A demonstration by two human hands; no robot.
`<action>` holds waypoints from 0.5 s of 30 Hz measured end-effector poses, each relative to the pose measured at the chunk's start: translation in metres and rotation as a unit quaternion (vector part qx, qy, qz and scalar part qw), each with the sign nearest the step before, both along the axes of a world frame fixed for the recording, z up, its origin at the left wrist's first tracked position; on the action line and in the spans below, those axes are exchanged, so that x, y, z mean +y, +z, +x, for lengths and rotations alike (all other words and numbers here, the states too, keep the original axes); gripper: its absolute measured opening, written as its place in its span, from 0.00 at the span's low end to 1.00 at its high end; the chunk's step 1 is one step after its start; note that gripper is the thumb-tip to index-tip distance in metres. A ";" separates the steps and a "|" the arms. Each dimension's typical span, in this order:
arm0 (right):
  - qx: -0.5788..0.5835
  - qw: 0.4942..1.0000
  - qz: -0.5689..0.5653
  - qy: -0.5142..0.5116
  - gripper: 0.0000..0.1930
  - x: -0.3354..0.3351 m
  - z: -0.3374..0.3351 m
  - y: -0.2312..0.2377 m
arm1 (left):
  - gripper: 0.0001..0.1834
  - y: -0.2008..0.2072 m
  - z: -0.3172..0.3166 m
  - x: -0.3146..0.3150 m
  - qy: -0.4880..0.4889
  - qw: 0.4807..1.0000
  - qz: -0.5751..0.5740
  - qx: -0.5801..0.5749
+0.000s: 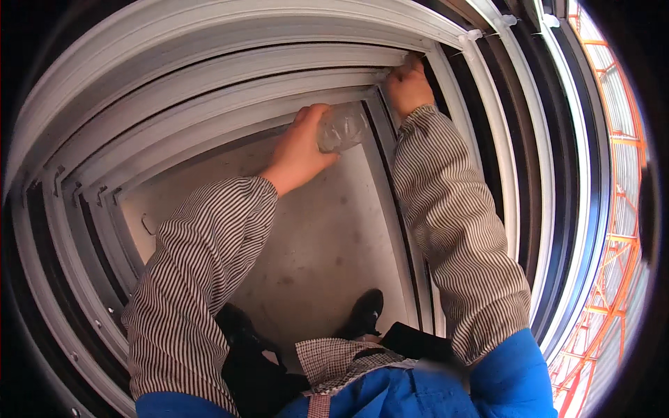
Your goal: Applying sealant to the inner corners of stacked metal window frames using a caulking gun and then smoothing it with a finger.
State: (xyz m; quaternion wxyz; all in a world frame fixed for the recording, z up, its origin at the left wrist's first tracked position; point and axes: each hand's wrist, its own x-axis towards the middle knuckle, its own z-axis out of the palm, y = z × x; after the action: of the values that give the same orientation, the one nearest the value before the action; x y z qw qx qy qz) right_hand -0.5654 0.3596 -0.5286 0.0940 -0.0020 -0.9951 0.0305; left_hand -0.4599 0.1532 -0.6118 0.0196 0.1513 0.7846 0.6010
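While you look down from the head camera, your left hand (301, 150) is wrapped around a clear plastic bottle (341, 128) held against the grey window frame (230, 94). Your right hand (409, 87) has its fingers pressed into the frame's upper corner, above the concrete floor (327, 237).
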 end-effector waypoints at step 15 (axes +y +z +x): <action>0.048 0.998 -0.033 0.023 0.13 0.005 -0.005 -0.020 | 0.38 -0.005 0.002 0.001 0.005 1.000 -0.016 0.016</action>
State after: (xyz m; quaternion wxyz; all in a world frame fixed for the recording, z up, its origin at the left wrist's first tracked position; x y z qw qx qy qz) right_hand -0.5706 0.3649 -0.5486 0.1408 0.0195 -0.9877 0.0656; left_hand -0.4583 0.1542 -0.6172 0.0064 0.1570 0.7952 0.5856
